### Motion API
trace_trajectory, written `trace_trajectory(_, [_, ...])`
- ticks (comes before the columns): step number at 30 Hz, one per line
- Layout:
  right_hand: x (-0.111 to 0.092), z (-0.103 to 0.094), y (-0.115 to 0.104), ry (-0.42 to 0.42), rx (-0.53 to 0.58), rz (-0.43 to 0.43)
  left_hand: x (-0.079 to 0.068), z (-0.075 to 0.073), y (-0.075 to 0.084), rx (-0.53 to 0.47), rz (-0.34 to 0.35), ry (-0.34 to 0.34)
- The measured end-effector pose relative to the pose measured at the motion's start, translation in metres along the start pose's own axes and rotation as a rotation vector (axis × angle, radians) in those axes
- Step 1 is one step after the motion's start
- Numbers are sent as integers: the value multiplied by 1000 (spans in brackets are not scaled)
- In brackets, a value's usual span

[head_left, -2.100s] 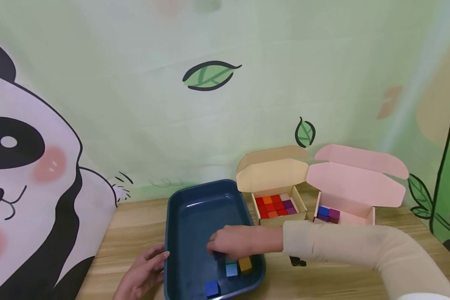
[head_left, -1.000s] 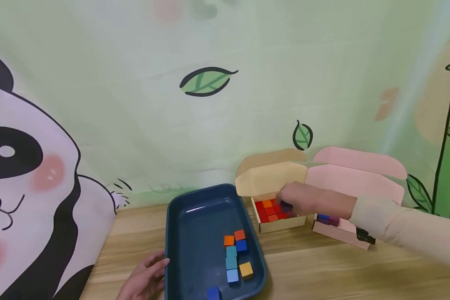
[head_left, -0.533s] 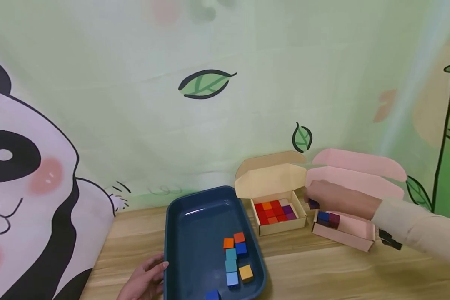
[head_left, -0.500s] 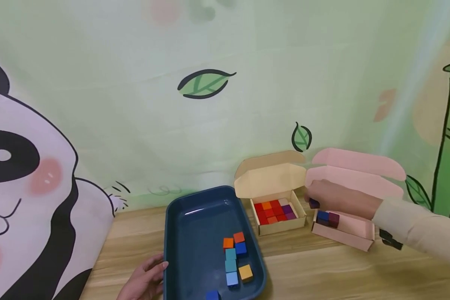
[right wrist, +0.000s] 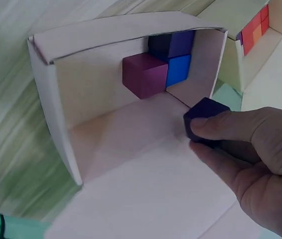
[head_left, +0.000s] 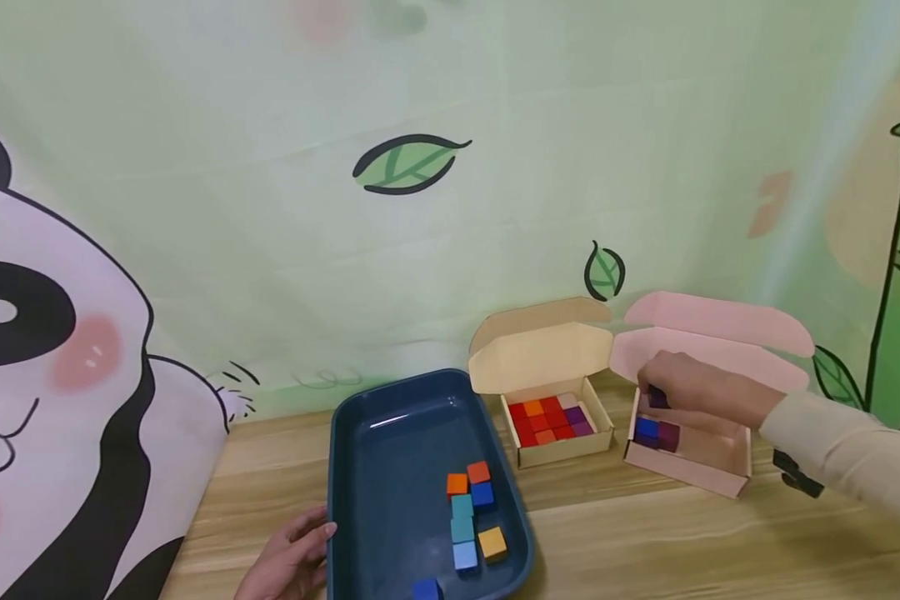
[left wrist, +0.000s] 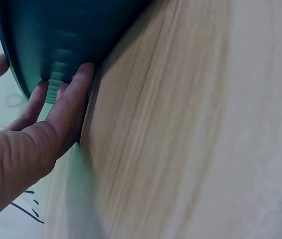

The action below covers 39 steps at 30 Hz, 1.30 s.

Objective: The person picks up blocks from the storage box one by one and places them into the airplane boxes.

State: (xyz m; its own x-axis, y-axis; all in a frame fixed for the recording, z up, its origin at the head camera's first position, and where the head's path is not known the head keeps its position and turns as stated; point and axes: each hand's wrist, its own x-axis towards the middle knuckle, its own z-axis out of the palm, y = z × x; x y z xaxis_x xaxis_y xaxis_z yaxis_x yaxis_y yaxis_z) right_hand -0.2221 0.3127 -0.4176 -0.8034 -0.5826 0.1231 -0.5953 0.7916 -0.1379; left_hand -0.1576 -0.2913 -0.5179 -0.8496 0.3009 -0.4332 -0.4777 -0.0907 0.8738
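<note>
Placement: your right hand [head_left: 681, 385] pinches the dark cube [right wrist: 208, 107] over the pink box [head_left: 682, 473] — your left hand [head_left: 287, 557], loosely extended, touches the tray [head_left: 390, 475]. Lowering beside the box's blue cube [head_left: 647, 427] seems called for.

The right hand [head_left: 675, 385] pinches; the left hand [head_left: 291, 552] holds fingers apart.

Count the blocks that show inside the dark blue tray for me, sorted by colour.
Orange or orange-red blocks: 2
Teal blocks: 2
Light blue block: 1
Darker blue blocks: 2
Yellow block: 1
Total showing in the tray: 8
</note>
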Motion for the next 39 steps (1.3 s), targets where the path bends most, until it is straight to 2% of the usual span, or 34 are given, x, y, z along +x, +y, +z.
trace_trajectory(4, [-3, 6, -1, -9, -28, 34, 0, 0, -1, 3, 2, 2])
trace_trajectory(9, [-5, 15, -3, 44, -97, 54, 0, 2, 1, -9, 7, 2])
trace_trajectory(15, [-5, 29, -7, 87, -151, 129, -1, 2, 2, -17, 4, 20])
trace_trajectory(24, [-8, 45, -8, 145, -140, 169, -1, 3, 0, -22, 12, 34])
trace_trajectory(34, [-12, 59, -5, 185, -108, 124, -1, 2, -2, -19, -3, 41])
trace_trajectory(39, [-13, 63, -1, 159, -52, 167, -1, 3, -1, -32, 0, 45])
